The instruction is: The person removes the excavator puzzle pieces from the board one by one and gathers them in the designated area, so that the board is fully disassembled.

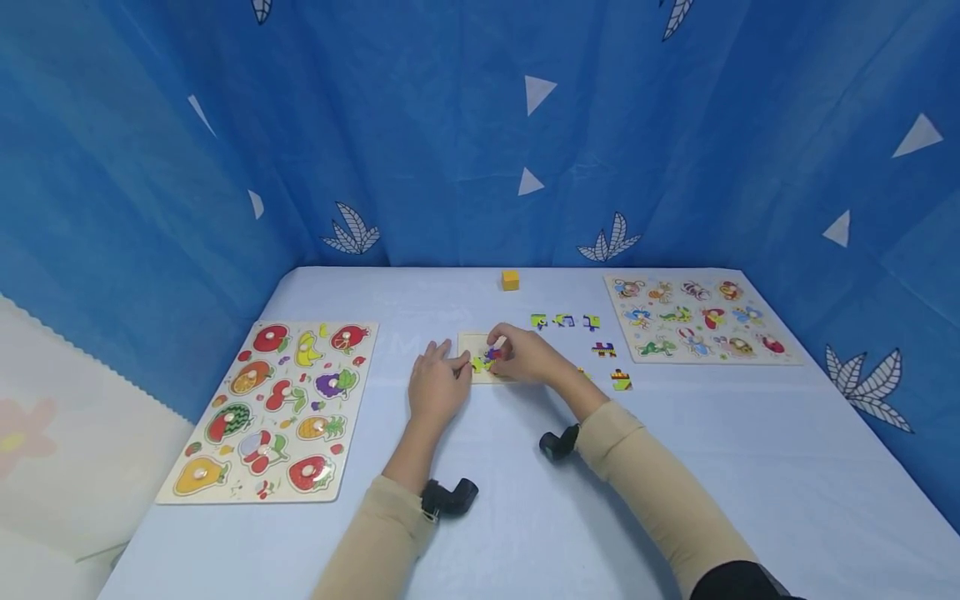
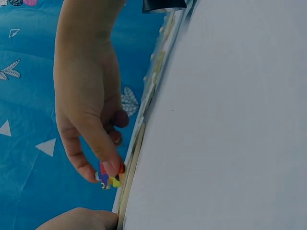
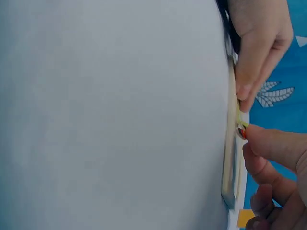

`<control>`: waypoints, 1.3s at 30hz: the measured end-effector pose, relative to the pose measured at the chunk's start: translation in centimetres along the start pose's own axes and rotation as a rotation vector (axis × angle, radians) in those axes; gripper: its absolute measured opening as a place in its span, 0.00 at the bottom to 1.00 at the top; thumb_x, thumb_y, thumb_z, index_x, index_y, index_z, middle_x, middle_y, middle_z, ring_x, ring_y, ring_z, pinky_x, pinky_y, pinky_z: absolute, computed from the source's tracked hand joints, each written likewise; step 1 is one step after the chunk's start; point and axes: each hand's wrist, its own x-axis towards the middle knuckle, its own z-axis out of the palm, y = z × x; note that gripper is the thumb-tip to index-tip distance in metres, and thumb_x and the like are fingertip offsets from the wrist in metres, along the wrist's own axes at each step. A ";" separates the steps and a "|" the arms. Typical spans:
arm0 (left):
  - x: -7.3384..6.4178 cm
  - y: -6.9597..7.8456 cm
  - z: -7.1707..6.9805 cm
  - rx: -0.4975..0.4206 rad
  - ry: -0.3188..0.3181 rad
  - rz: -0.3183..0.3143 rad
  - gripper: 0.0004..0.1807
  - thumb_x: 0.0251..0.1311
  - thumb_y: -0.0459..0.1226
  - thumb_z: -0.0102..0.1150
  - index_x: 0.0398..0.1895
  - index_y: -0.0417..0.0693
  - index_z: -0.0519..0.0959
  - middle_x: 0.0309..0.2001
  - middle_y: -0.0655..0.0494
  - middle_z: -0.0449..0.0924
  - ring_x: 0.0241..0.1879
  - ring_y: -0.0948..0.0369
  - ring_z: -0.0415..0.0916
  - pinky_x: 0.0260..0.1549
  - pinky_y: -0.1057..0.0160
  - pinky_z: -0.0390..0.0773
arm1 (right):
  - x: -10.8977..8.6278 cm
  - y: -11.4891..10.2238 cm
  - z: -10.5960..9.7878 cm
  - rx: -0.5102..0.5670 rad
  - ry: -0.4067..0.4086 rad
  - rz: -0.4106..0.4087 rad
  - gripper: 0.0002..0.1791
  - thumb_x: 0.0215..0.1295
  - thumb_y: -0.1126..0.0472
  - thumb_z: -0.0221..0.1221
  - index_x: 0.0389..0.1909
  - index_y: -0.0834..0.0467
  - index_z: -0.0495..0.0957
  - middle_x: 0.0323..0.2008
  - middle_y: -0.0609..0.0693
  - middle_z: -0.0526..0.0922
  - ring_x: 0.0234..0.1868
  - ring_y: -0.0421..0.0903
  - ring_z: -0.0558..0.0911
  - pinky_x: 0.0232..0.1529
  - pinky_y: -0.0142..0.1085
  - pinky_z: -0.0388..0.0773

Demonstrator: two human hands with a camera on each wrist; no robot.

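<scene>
In the head view a small pale wooden puzzle tray (image 1: 472, 342) lies flat between both hands, with a yellow-green puzzle piece (image 1: 477, 365) in it. My right hand (image 1: 528, 358) pinches a purple, red and yellow jigsaw piece (image 1: 492, 354) between thumb and fingers over the tray. The left wrist view shows that jigsaw piece (image 2: 111, 175) under the thumb, close to the tray's edge. My left hand (image 1: 438, 383) rests at the tray's left side, fingers extended and thumb reaching over the tray; it shows in the right wrist view as well (image 3: 261, 48).
Several loose jigsaw pieces (image 1: 603, 349) lie right of the tray. A yellow cube (image 1: 510, 281) stands behind it. A fruit puzzle board (image 1: 281, 408) lies at left, an insect puzzle board (image 1: 697, 321) at back right. Blue curtain (image 1: 450, 133) hangs behind the white table (image 1: 517, 517).
</scene>
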 end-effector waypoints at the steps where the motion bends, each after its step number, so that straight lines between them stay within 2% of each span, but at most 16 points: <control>1: 0.0 0.0 0.0 -0.002 -0.002 -0.003 0.17 0.67 0.46 0.56 0.56 0.55 0.83 0.70 0.46 0.70 0.75 0.45 0.57 0.75 0.44 0.54 | -0.2 0.2 -0.3 0.008 0.005 -0.001 0.21 0.61 0.56 0.68 0.53 0.48 0.74 0.37 0.48 0.82 0.38 0.46 0.79 0.40 0.37 0.79; 4: 0.0 0.0 0.1 0.000 -0.005 -0.010 0.17 0.68 0.46 0.56 0.56 0.55 0.82 0.71 0.47 0.69 0.76 0.45 0.56 0.76 0.45 0.53 | -0.6 0.8 -1.4 0.033 0.021 0.010 0.21 0.62 0.56 0.68 0.55 0.49 0.75 0.39 0.49 0.82 0.40 0.46 0.79 0.42 0.38 0.79; 11: -0.2 0.1 0.1 -0.021 0.025 -0.004 0.17 0.67 0.45 0.57 0.55 0.54 0.83 0.69 0.46 0.71 0.75 0.45 0.58 0.75 0.45 0.54 | -1.7 3.5 -4.5 0.052 0.055 0.084 0.24 0.64 0.55 0.66 0.60 0.49 0.74 0.43 0.51 0.81 0.40 0.48 0.78 0.37 0.35 0.78; 17: -0.1 0.1 0.2 -0.017 0.018 -0.014 0.17 0.67 0.45 0.57 0.55 0.55 0.83 0.70 0.47 0.71 0.76 0.46 0.57 0.76 0.45 0.53 | -2.5 6.1 -6.0 0.038 0.096 0.146 0.24 0.64 0.55 0.66 0.60 0.48 0.74 0.44 0.52 0.80 0.42 0.50 0.77 0.39 0.37 0.75; 24: -0.1 0.1 0.1 -0.016 0.004 -0.025 0.17 0.67 0.45 0.56 0.56 0.55 0.82 0.70 0.47 0.70 0.76 0.46 0.56 0.76 0.46 0.52 | -3.2 8.5 -6.6 0.034 0.122 0.179 0.25 0.65 0.56 0.65 0.62 0.50 0.74 0.44 0.54 0.80 0.42 0.51 0.75 0.41 0.38 0.72; 31: -0.2 0.1 0.1 -0.024 0.002 -0.021 0.17 0.67 0.45 0.56 0.56 0.55 0.83 0.70 0.47 0.70 0.76 0.46 0.56 0.76 0.46 0.52 | -3.5 9.5 -6.8 0.040 0.119 0.194 0.23 0.66 0.56 0.64 0.61 0.50 0.74 0.45 0.54 0.80 0.42 0.51 0.75 0.39 0.38 0.72; 39: -0.3 0.2 0.1 -0.028 0.028 0.000 0.16 0.67 0.44 0.58 0.55 0.54 0.84 0.69 0.46 0.71 0.75 0.45 0.58 0.75 0.44 0.54 | -3.4 9.8 -6.5 -0.062 0.140 0.192 0.22 0.67 0.54 0.63 0.61 0.49 0.74 0.46 0.54 0.81 0.45 0.51 0.77 0.45 0.42 0.74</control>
